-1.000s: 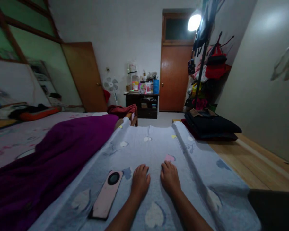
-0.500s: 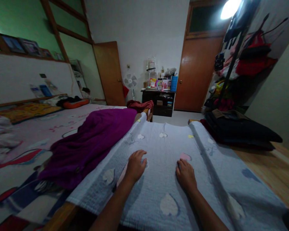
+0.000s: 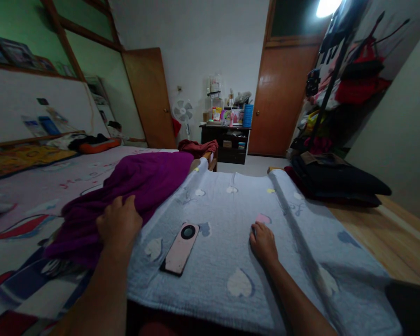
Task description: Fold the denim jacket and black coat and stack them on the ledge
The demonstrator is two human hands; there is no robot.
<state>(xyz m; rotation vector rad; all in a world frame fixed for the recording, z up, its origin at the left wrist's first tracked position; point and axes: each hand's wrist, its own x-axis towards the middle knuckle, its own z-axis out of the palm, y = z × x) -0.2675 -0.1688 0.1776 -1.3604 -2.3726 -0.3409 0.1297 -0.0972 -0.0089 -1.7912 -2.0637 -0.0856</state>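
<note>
My left hand (image 3: 120,220) is over the purple cloth (image 3: 154,172), its fingers a little apart and bent downward. The fingertips are partly hidden, and I see nothing held. My right hand (image 3: 264,242) rests on a pale blue cover with heart shapes (image 3: 220,205), just below a pink heart. Its fingers are curled in, and nothing shows inside them. Between the hands, nearer the left one, a pink phone (image 3: 182,249) with a round black camera ring lies back side up on the cover.
A bed with a patterned sheet (image 3: 80,170) spreads out at the left. Dark folded cushions (image 3: 339,179) lie on the wooden surface (image 3: 402,238) at the right. Farther back stand a fan (image 3: 183,112), a dark cabinet (image 3: 226,144) and a door (image 3: 283,98).
My left hand has moved left from the blue cover to the purple cloth, uncovering the phone. The right hand stays on the cover. The view has shifted slightly.
</note>
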